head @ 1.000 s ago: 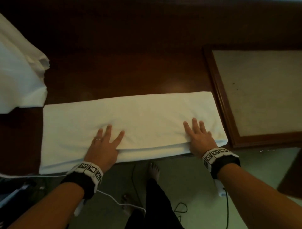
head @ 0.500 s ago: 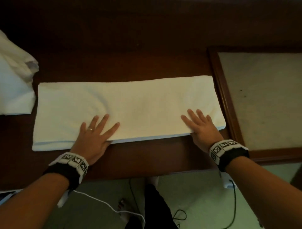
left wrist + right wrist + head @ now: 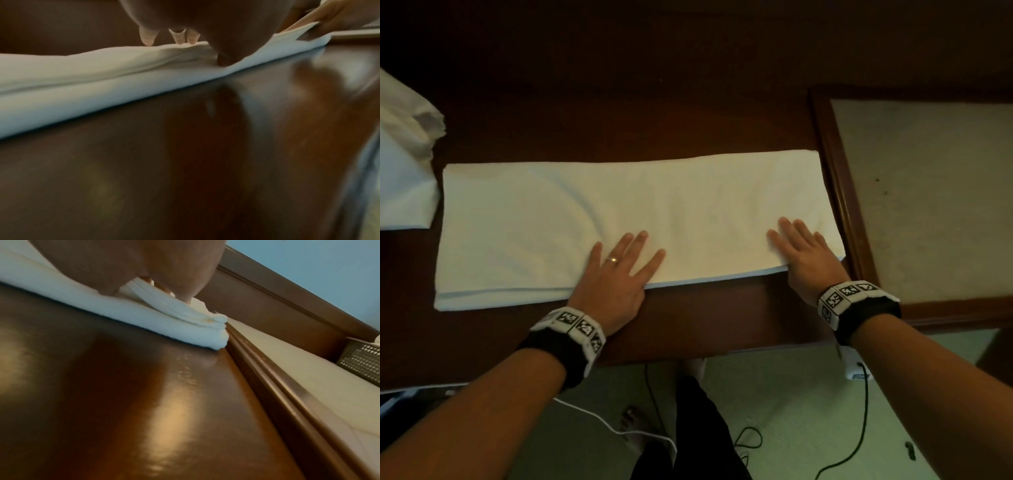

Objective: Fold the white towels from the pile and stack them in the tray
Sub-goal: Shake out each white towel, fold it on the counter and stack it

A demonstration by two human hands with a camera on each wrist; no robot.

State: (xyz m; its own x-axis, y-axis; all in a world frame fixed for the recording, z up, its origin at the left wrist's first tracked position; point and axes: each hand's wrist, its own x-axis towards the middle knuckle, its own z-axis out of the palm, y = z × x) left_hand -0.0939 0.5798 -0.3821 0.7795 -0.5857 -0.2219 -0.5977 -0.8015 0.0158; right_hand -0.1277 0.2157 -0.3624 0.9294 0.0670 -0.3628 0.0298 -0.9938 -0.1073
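Observation:
A white towel (image 3: 619, 219), folded into a long strip, lies flat across the dark wooden table (image 3: 688, 113). My left hand (image 3: 619, 263) rests flat on its near edge around the middle, fingers spread. My right hand (image 3: 801, 250) lies flat on the towel's near right corner. In the left wrist view the left fingertips (image 3: 148, 40) press on the towel (image 3: 82, 84). The right wrist view shows the layered right end of the towel (image 3: 185, 324) under my palm. The pile of white towels (image 3: 404, 164) sits at the left edge. A perforated tray (image 3: 362, 361) shows at the far right.
A wood-framed panel with a pale surface (image 3: 928, 192) adjoins the towel's right end. Cables (image 3: 859, 428) trail on the floor below the table's near edge, beside my legs. Bare table top stretches behind the towel.
The towel has slid away from the table's near edge, which it overhung before. My left hand has moved right along the towel's near edge; the right hand stays at the right corner.

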